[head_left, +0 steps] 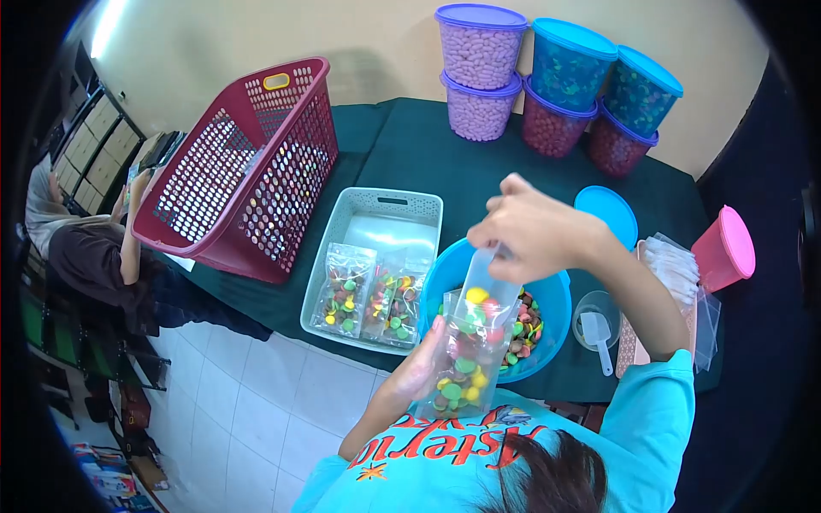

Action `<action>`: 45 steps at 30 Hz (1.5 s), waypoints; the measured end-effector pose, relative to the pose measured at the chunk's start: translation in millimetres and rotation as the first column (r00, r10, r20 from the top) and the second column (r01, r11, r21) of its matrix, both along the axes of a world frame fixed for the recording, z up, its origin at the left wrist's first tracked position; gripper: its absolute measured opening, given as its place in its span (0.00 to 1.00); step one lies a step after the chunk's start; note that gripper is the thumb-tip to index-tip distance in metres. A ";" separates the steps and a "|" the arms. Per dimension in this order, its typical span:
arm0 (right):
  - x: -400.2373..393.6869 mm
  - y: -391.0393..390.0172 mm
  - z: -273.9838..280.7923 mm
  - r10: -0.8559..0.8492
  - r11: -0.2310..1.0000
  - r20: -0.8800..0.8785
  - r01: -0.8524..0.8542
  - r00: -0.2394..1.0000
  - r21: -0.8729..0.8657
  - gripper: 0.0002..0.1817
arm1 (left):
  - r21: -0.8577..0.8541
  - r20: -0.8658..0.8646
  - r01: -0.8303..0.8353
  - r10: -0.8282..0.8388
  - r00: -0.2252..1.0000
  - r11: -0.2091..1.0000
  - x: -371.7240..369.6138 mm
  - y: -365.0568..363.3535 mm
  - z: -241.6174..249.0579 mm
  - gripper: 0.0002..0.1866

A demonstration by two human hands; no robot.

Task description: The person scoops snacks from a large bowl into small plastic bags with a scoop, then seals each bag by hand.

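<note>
My left hand is closed on a clear plastic bag, which holds several round candies in green, yellow, brown and pink. Above it, my right hand grips a translucent scoop, tilted down at the bag's mouth with candies at its lower end. Behind both hands stands a round blue tub with loose coloured candies inside. To the left, a pale green tray contains filled clear bags of similar candies.
A maroon laundry basket stands left on the green-covered table. Lidded tubs are stacked at the back. At right are a blue lid, a white scoop, plastic bags and a pink tub. Another person is at far left.
</note>
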State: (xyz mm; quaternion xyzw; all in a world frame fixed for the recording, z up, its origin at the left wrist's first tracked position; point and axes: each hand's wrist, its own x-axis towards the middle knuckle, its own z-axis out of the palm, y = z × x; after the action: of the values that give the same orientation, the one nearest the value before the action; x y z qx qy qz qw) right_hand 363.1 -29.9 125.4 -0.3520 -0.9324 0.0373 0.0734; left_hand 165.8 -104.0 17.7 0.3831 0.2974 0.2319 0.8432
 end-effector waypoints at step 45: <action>-44.4 -151.3 -114.6 -0.675 0.657 -0.730 0.367 -0.102 -0.659 0.03 | 0.719 -0.046 -0.131 0.234 0.971 0.682 11.4 8.4 -9.8 0.10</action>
State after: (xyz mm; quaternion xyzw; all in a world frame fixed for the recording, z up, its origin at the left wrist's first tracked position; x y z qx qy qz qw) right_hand 318.7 -181.2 10.8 -0.5864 -0.4241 0.3309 0.6057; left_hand 177.2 -95.6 8.0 0.6617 0.2773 0.3854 0.5803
